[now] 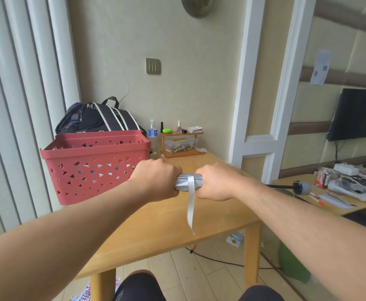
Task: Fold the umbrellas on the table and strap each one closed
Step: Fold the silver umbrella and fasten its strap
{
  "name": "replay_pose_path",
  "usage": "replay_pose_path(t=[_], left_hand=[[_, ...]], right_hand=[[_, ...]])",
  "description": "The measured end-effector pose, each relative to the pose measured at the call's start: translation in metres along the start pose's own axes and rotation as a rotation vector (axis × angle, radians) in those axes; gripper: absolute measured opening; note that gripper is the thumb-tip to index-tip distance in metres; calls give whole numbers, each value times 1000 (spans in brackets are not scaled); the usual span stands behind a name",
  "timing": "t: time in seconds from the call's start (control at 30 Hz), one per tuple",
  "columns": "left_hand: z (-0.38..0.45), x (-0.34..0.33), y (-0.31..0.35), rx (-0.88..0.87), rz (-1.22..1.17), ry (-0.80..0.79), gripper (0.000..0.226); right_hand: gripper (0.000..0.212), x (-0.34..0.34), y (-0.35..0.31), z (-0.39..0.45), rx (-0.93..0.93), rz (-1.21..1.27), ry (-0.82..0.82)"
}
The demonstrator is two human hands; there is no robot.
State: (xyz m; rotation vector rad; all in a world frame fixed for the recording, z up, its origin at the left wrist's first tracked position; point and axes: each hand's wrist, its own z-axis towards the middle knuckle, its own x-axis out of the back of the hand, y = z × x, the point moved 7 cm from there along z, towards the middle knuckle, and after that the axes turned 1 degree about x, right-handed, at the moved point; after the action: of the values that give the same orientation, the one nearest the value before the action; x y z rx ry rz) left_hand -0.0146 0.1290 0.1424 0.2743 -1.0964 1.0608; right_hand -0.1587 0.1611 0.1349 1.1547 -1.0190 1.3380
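Observation:
A folded grey umbrella (186,181) is held level above the wooden table (156,222), gripped at both ends. My left hand (156,180) is closed around its left end and my right hand (215,181) around its right end. A white strap (191,206) hangs loose from the umbrella's middle, dangling down toward the table. Most of the umbrella is hidden inside my fists.
A red perforated basket (90,168) stands on the table's left, with a dark backpack (99,118) behind it. A water bottle (152,132) and a small wooden shelf (181,144) with a clear box sit at the back. A cluttered second table (338,192) is to the right.

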Motion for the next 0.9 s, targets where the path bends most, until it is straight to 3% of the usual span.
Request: replay_pose_path(t=[0.1, 0.2, 0.33, 0.47, 0.57, 0.6, 0.67, 0.73, 0.9], left_hand=[[3, -1, -1, 56, -92, -78, 15], [6, -7, -3, 132, -327, -207, 17], [0, -18, 0, 137, -442, -259, 23], [-7, -19, -14, 146, -595, -74, 30], [-30, -24, -35, 381, -991, 118, 71], [-41, -36, -36, 513, -1174, 104, 74], [-56, -65, -23, 649, -1477, 7, 53], [-58, -79, -3, 619, -1624, -64, 21], [-48, -36, 39, 361, -1762, -7, 45]], right_hand=[[26, 5, 1, 1, 7, -118, 185], [21, 15, -5, -1, 87, -249, 411], [17, 11, -5, -4, 111, -279, 348], [15, 7, -7, -4, 72, -267, 337], [15, 19, 0, -5, 11, -221, 367], [12, 24, 1, -5, -2, -213, 380], [9, 33, 0, -6, -14, -218, 404], [10, 41, -4, -5, -14, -230, 413], [19, 59, -10, -10, -19, -258, 414]])
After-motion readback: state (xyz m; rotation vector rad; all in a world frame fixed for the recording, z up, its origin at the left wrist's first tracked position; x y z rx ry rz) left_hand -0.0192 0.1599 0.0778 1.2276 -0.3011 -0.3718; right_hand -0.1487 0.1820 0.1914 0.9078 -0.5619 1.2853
